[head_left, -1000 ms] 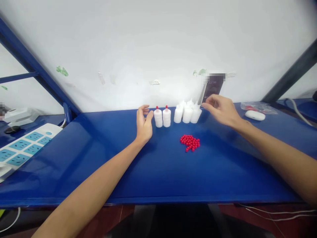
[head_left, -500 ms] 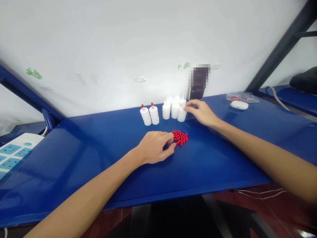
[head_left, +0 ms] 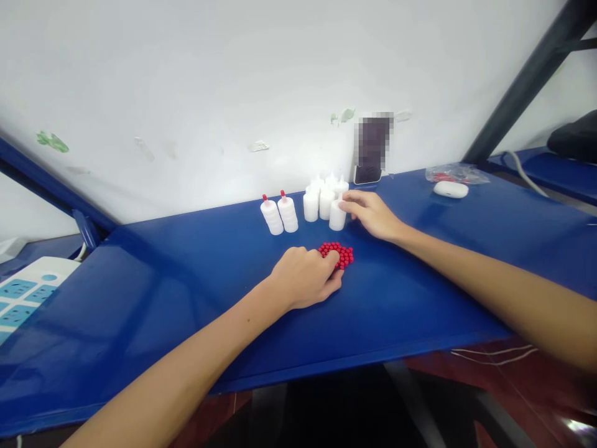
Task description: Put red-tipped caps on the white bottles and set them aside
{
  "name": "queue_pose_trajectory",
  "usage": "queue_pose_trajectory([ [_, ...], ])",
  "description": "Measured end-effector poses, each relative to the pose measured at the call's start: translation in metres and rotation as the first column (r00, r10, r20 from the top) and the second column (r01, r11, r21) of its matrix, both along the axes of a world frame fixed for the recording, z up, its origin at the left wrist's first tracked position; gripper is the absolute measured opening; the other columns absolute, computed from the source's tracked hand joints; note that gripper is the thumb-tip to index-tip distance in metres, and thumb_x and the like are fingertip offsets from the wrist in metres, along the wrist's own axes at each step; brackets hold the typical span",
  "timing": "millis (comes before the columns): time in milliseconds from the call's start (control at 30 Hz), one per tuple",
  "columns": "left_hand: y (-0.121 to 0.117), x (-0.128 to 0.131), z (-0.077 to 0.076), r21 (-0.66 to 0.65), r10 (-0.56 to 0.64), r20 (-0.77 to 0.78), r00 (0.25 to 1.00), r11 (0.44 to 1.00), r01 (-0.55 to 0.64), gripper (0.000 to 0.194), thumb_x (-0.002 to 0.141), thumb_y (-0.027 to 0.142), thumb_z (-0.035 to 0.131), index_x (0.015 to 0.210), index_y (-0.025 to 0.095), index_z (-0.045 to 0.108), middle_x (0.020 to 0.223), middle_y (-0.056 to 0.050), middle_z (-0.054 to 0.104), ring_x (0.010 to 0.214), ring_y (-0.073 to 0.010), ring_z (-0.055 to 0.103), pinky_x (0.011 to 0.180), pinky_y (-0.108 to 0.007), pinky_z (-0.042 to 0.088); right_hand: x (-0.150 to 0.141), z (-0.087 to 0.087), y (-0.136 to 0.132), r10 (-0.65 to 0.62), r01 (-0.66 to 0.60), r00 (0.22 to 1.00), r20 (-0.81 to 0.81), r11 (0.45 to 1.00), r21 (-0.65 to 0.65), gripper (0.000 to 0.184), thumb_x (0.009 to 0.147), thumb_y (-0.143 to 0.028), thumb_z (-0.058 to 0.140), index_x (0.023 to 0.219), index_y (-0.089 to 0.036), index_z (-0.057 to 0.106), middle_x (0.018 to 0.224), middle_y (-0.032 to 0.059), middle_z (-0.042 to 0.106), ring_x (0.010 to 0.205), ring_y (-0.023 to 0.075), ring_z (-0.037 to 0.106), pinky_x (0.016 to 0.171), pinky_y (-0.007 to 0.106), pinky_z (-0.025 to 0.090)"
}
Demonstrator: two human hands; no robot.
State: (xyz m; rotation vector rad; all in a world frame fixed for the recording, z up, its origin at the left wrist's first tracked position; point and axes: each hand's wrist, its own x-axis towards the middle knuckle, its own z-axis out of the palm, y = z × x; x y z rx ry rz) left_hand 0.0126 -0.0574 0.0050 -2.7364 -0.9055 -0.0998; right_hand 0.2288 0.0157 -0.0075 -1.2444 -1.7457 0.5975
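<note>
my right hand (head_left: 370, 214) has thumb and forefinger pinched on the upper part of a round white plastic bottle (head_left: 336, 216), front right of a cluster near the back edge of the glossy blue surface (head_left: 186, 280). my left hand (head_left: 308, 277) dips into a heap of tiny red plastic caps (head_left: 346, 254), between cluster and front edge; thumb and forefinger bend toward each other, but i cannot tell whether they meet or have one between them. i judge the step as picking out a cap while steadying the bottle; the next move calls for a fine pinch on just one. i count two ribbed white red-tipped bottles (head_left: 288, 215) left of the cluster, at least six bottles in it, and caps too covered to count.
</note>
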Motion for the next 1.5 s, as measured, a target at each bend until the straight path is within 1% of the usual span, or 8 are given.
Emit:
queue_pose_trajectory([
  [133, 0.001, 0.000, -0.002, 0.010, -0.030, 0.009, 1.000, 1.000, 0.030, 0.033, 0.099, 0.038, 0.036, 0.087, 0.019, 0.060, 0.067, -0.005, 0.067, 0.052, -0.0235, 0.063, 0.047, -0.029, 0.035, -0.001, 0.002, -0.001, 0.030, -0.031, 0.999, 0.014, 0.999, 0.017, 0.021, 0.081, -0.035, 0.052, 0.067, -0.019, 0.053, 0.066, -0.0007, 0.049, 0.065, 0.0164, 0.046, 0.065, 0.032, 0.034],
  [467, 0.002, 0.000, -0.002, 0.008, -0.034, 0.016, 0.999, 0.999, 0.034, 0.034, 0.099, 0.038, 0.038, 0.085, 0.017, 0.062, 0.067, -0.006, 0.067, 0.053, -0.0231, 0.064, 0.047, -0.029, 0.032, 0.005, -0.001, 0.005, 0.069, -0.069, 0.998, 0.009, 0.993, 0.095, 0.020, 0.075, -0.030, 0.053, 0.060, -0.018, 0.053, 0.077, 0.0021, 0.053, 0.077, 0.0187, 0.051, 0.075, 0.035, 0.035],
  [633, 0.002, -0.001, 0.000, -0.055, -0.026, 0.000, 1.000, 0.998, 0.026, 0.047, 0.101, 0.051, 0.034, 0.087, 0.017, 0.063, 0.071, -0.006, 0.068, 0.056, -0.0229, 0.065, 0.047, -0.029, 0.029, -0.002, 0.001, 0.000, 0.101, -0.101, 0.991, -0.087, 0.995, 0.014, 0.020, 0.081, -0.035, 0.054, 0.071, -0.018, 0.058, 0.077, 0.0009, 0.054, 0.074, 0.0175, 0.050, 0.072, 0.033, 0.036],
  [767, 0.003, -0.002, 0.001, -0.092, -0.055, 0.002, 0.998, 0.994, 0.055, 0.045, 0.103, 0.049, 0.031, 0.089, 0.019, 0.063, 0.073, -0.004, 0.069, 0.057, -0.0209, 0.064, 0.048, -0.028, 0.026, -0.007, 0.001, -0.006, 0.100, -0.116, 0.980, -0.173, 0.990, -0.081, 0.022, 0.083, -0.041, 0.061, 0.082, -0.020, 0.054, 0.072, -0.0009, 0.060, 0.068, 0.0168, 0.053, 0.068, 0.032, 0.038],
  [900, 0.004, -0.003, -0.001, -0.125, -0.081, 0.018, 0.997, 0.989, 0.082, 0.043, 0.104, 0.045, 0.031, 0.087, 0.020, 0.061, 0.073, -0.002, 0.068, 0.057, -0.0189, 0.062, 0.049, -0.028, 0.021, -0.010, 0.003, -0.008, 0.186, -0.224, 0.948, -0.259, 0.966, -0.125, 0.022, 0.081, -0.037, 0.068, 0.090, -0.022, 0.054, 0.083, 0.0019, 0.071, 0.080, 0.0207, 0.064, 0.075, 0.034, 0.045],
  [1200, 0.008, -0.011, -0.007, -0.309, -0.049, 0.324, 0.945, 0.938, 0.155, 0.037, 0.104, 0.039, 0.038, 0.077, 0.018, 0.053, 0.067, 0.002, 0.060, 0.055, -0.0110, 0.051, 0.055, -0.026, 0.029, -0.013, 0.002, -0.015, 0.318, -0.320, 0.947, -0.042, 0.946, -0.057, 0.019, 0.084, -0.036, 0.064, 0.093, -0.018, 0.066, 0.088, 0.0031, 0.068, 0.078, 0.0176, 0.060, 0.072, 0.031, 0.045],
  [1333, 0.008, -0.013, -0.009, -0.322, 0.026, 0.492, 0.870, 0.934, 0.154, 0.034, 0.104, 0.040, 0.037, 0.082, 0.018, 0.050, 0.068, 0.004, 0.057, 0.055, -0.0096, 0.048, 0.056, -0.023, 0.032, -0.014, -0.001, -0.015, 0.259, -0.260, 0.965, -0.037, 0.965, -0.024, 0.020, 0.089, -0.036, 0.057, 0.092, -0.018, 0.065, 0.079, 0.0016, 0.064, 0.069, 0.0158, 0.058, 0.069, 0.030, 0.043],
  [1500, 0.011, -0.015, -0.012, -0.266, 0.054, 0.603, 0.796, 0.954, 0.138, 0.030, 0.104, 0.039, 0.039, 0.087, 0.018, 0.051, 0.062, 0.006, 0.054, 0.051, -0.0087, 0.046, 0.054, -0.021, 0.032, -0.022, 0.010, -0.030, 0.180, -0.240, 0.949, 0.259, 0.944, 0.224, 0.009, 0.083, -0.024, 0.055, 0.083, -0.018, 0.062, 0.090, 0.0056, 0.066, 0.082, 0.0196, 0.059, 0.077, 0.032, 0.042],
])
